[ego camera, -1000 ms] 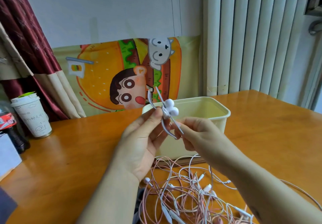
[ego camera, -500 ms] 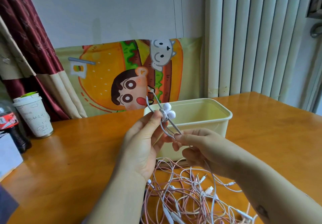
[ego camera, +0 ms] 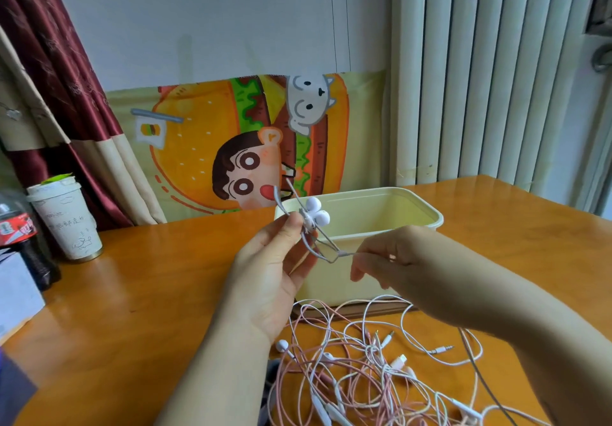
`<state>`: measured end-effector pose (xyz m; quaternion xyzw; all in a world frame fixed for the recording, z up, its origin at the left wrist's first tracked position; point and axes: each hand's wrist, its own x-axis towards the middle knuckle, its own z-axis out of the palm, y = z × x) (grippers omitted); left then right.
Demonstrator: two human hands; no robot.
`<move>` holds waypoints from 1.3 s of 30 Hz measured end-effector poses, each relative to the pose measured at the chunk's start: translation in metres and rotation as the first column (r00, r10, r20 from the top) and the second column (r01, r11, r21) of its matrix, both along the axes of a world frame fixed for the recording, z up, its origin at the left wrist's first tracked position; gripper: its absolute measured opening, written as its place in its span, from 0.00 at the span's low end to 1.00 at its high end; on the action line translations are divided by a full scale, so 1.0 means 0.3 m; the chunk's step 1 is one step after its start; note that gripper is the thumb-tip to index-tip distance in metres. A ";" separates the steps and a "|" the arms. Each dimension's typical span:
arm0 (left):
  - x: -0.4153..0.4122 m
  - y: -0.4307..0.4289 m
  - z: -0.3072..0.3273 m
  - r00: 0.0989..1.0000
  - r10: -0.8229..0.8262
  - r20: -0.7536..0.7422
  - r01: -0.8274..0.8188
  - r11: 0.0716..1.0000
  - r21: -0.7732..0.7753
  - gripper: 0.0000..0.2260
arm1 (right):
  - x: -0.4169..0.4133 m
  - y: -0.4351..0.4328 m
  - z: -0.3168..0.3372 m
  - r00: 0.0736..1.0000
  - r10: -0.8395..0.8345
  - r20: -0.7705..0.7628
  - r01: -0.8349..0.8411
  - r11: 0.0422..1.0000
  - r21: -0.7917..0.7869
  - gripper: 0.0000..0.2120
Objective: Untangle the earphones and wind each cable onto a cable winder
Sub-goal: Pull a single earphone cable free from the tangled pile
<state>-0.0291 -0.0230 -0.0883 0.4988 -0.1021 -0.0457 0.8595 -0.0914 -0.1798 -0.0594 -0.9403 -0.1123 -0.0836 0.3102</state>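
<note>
My left hand (ego camera: 275,270) is raised over the table and pinches a pair of white earbuds (ego camera: 316,214) with a grey cable (ego camera: 323,250) looped below them. The cable's free ends stick up past my thumb. My right hand (ego camera: 407,266) pinches the same grey cable at the right end of the loop and holds it taut. Below both hands a tangle of pink and white earphone cables (ego camera: 357,369) lies on the wooden table (ego camera: 132,293), with jack plugs and earbuds mixed in. I cannot make out a cable winder.
A pale yellow plastic box (ego camera: 420,217) stands open right behind my hands. At the far left are a white paper cup (ego camera: 66,223) and a cola bottle (ego camera: 20,237). A cartoon poster, a red curtain and vertical blinds line the back wall.
My right hand has moved to the right along the grey cable, drawing the loop out sideways. My left hand keeps its hold on the earbuds at about the same place.
</note>
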 end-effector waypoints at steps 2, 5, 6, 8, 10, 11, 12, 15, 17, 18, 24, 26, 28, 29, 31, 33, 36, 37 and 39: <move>0.004 -0.003 -0.001 0.998 -0.034 -0.045 0.032 0.999 -0.042 0.07 | 0.003 -0.010 0.007 1.000 -0.010 0.028 0.009 0.999 0.046 0.15; -0.002 -0.013 -0.007 0.998 -0.047 -0.046 0.047 0.999 -0.007 0.08 | 0.007 -0.007 0.011 0.999 0.007 0.051 -0.014 0.988 0.152 0.16; -0.003 -0.016 -0.009 0.999 -0.041 -0.032 0.041 0.999 0.015 0.09 | 0.010 -0.004 0.008 0.997 0.013 0.073 -0.025 0.986 0.164 0.16; -0.005 -0.021 -0.012 1.000 -0.021 -0.003 0.021 0.998 0.063 0.10 | 0.016 0.002 0.000 0.990 0.012 0.141 -0.035 0.986 0.165 0.17; -0.006 -0.028 -0.024 0.999 0.015 0.040 -0.021 0.988 0.156 0.07 | 0.017 0.009 -0.004 0.979 0.018 0.204 -0.053 0.984 0.170 0.16; -0.005 -0.030 -0.033 0.996 0.040 0.086 -0.059 0.970 0.235 0.09 | 0.017 0.011 -0.005 0.976 0.034 0.217 -0.070 0.984 0.164 0.16; -0.005 -0.031 -0.042 0.990 0.057 0.129 -0.094 0.948 0.302 0.11 | 0.017 0.013 -0.005 0.974 0.051 0.220 -0.087 0.984 0.155 0.16; -0.012 -0.042 -0.052 0.984 0.058 0.169 -0.122 0.911 0.393 0.12 | 0.016 0.005 -0.007 0.977 0.053 0.209 -0.092 0.979 0.182 0.16; -0.018 -0.050 -0.052 0.986 0.037 0.164 -0.104 0.898 0.427 0.12 | 0.018 -0.003 -0.009 0.974 0.037 0.224 -0.089 0.969 0.229 0.15; -0.021 -0.052 -0.053 0.986 0.022 0.168 -0.097 0.885 0.456 0.13 | 0.019 -0.004 -0.007 0.972 0.031 0.231 -0.092 0.962 0.258 0.15; -0.028 -0.062 -0.060 0.984 -0.109 0.138 0.032 0.881 0.473 0.19 | 0.050 -0.051 0.003 0.971 -0.113 0.211 -0.060 0.739 0.671 0.14; -0.032 -0.064 -0.058 0.976 -0.175 0.129 0.099 0.887 0.451 0.18 | 0.062 -0.080 -0.003 0.982 -0.119 0.145 -0.032 0.655 0.755 0.16; -0.037 -0.064 -0.054 0.966 -0.224 0.126 0.153 0.895 0.419 0.18 | 0.070 -0.095 -0.011 0.987 -0.108 0.115 -0.022 0.629 0.777 0.16; -0.038 -0.060 -0.052 0.962 -0.242 0.127 0.171 0.896 0.411 0.18 | 0.078 -0.099 -0.017 0.988 -0.108 0.108 -0.019 0.614 0.789 0.16; -0.039 -0.055 -0.050 0.951 -0.280 0.128 0.206 0.887 0.412 0.16 | 0.083 -0.098 -0.020 0.989 -0.115 0.089 -0.007 0.573 0.820 0.16; -0.039 -0.050 -0.043 0.941 -0.312 0.130 0.243 0.891 0.384 0.11 | 0.088 -0.097 -0.023 0.991 -0.099 0.085 -0.020 0.529 0.848 0.16; -0.045 -0.049 -0.026 0.913 -0.383 0.139 0.342 0.906 0.249 0.10 | 0.118 -0.089 -0.046 0.999 0.019 0.040 -0.044 0.372 0.927 0.17; -0.049 -0.047 -0.020 0.901 -0.407 0.149 0.377 0.906 0.192 0.12 | 0.124 -0.085 -0.049 0.993 0.117 0.023 -0.060 0.326 0.944 0.17; -0.057 -0.041 -0.003 0.889 -0.425 0.168 0.413 0.905 0.105 0.11 | 0.138 -0.047 -0.056 0.896 0.440 0.062 -0.132 0.129 0.983 0.18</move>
